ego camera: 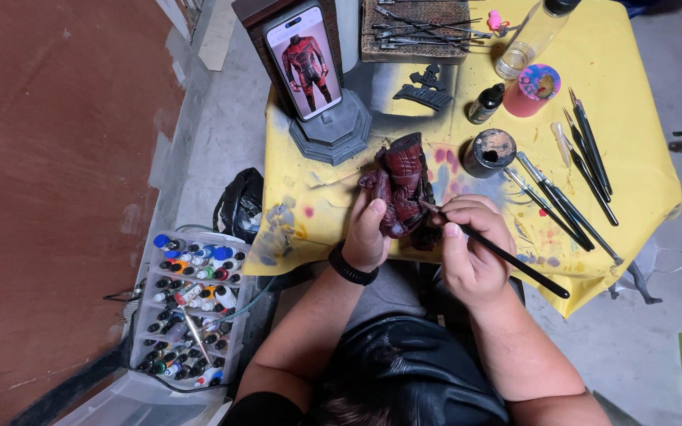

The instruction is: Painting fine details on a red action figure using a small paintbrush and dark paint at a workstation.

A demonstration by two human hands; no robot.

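The left hand (366,230) wraps its grip around a dark red figure torso (401,189), tilting it toward the right hand (471,248), whose pinched grip holds a thin black brush (507,256) with its tip touching the torso. Both hover over the near edge of the yellow-covered worktop (641,134), with spare brushes (574,185) lying to the right within reach and a phone (304,59) propped upright at the far left, its screen facing the person.

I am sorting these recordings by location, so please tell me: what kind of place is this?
Probably a home hobby workspace for painting figures. A paint-stained yellow table cover holds several brushes, a tray of small paint bottles sits on the floor, and the hands hold a dark red figure.
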